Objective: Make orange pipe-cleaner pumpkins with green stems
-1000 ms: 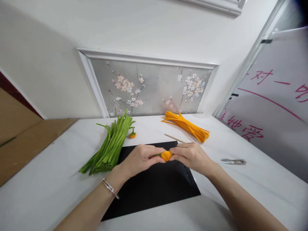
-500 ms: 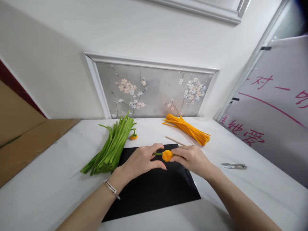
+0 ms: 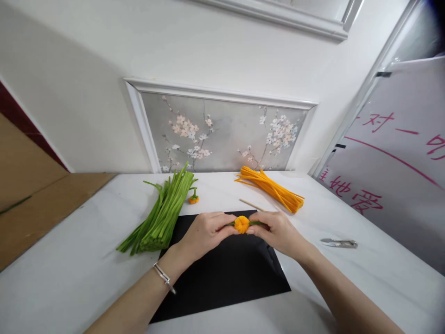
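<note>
An orange pipe-cleaner flower (image 3: pixel 242 224) with green stem ends on either side is held between my hands, above a black mat (image 3: pixel 229 273). My left hand (image 3: pixel 210 232) is closed, thumb and fingers pinching the green pipe cleaner at the flower's left. On the other side, my right hand (image 3: pixel 278 232) pinches close to the flower's right edge, where another green piece (image 3: pixel 256 223) shows between the fingers. A second small orange flower (image 3: pixel 193 199) with a green stem stands head-down on the table behind the mat.
A bundle of green pipe cleaners (image 3: pixel 167 213) lies at the left, partly over the mat's edge. Orange pipe cleaners (image 3: pixel 271 188) lie at the back right, near a thin wooden stick (image 3: pixel 251 204). Small metal snips (image 3: pixel 339 243) rest at the right. Cardboard (image 3: pixel 45 208) borders the left side.
My left thumb and fingers, spread apart before, have closed at the flower's left side. My right fingers have shifted slightly, showing more green on the right.
</note>
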`<state>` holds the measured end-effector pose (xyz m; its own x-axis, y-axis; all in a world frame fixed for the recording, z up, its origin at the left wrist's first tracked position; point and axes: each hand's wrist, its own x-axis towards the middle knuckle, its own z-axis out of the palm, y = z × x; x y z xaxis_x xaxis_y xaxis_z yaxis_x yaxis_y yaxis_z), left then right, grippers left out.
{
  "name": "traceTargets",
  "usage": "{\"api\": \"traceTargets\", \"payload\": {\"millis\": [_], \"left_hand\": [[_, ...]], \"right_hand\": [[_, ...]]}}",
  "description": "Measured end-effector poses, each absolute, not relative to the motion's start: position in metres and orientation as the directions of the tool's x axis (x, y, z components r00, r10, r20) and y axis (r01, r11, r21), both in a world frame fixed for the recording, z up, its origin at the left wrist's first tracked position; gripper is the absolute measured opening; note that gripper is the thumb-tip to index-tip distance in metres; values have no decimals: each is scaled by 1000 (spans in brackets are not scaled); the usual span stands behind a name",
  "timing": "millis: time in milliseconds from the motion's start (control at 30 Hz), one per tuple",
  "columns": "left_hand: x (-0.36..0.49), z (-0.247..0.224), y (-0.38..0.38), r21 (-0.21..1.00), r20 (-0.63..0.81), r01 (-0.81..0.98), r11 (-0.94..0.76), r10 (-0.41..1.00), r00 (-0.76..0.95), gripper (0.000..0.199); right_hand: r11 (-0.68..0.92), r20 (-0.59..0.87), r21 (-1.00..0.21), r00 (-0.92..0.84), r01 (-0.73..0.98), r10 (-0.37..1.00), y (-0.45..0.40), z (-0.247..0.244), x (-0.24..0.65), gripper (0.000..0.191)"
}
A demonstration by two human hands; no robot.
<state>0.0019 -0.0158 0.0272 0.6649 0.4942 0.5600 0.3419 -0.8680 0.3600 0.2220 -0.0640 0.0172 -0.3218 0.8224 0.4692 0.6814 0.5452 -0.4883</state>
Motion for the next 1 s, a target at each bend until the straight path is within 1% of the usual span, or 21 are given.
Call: {"api": "traceTargets", "payload": {"millis": [100,167,233,300,367,400,467,500,600,667,767,833,900,1000], "left_hand": [[3,26,-16,369,543,356,-859,510,667,17],[3,26,-16,405,503,365,-838,537,677,17],[3,27,-16,479,436,364,-798,577,691,18],[2,29,-16,575,365,349,-740,614,700,28],[0,32,-16,655,312,337,-677,648,694,40],[0,34,-16,685,293,331,-648,662,690,41],[1,37,-17,753,260,298,-586,681,684,32],[2,38,-18,796,234,269,-542,686,689,29],[7,37,-21,923,121,184,-338,708,696,38],[10,34,-23,977,57,112,-183,723,689,36],[11,33,-24,1000,19,-17,-9,703,711,31],[10,34,-25,997,11,-57,45,684,730,30],[9,38,-27,996,-1,-62,69,677,736,27],[6,43,-29,996,-51,-10,89,658,752,25]], "right_hand": [[542,479,-466,-315,699,819,-64,15,221,26],[558,498,-417,-333,718,800,-64,15,220,22],[567,512,-380,-344,731,787,-64,15,220,16],[568,504,-386,-349,727,790,-63,16,221,15],[570,483,-416,-359,708,798,-62,16,222,13],[573,474,-428,-366,699,801,-62,17,222,11],[574,458,-432,-379,695,804,-62,17,222,12],[575,452,-427,-386,698,804,-62,18,222,13],[574,444,-416,-393,705,805,-64,18,221,17],[555,454,-433,-360,710,815,-65,18,220,16],[527,472,-488,-298,696,830,-65,19,219,17],[531,483,-522,-282,667,829,-65,19,219,20],[537,492,-547,-272,643,827,-65,19,219,21],[539,499,-579,-258,611,828,-65,20,220,21]]}}
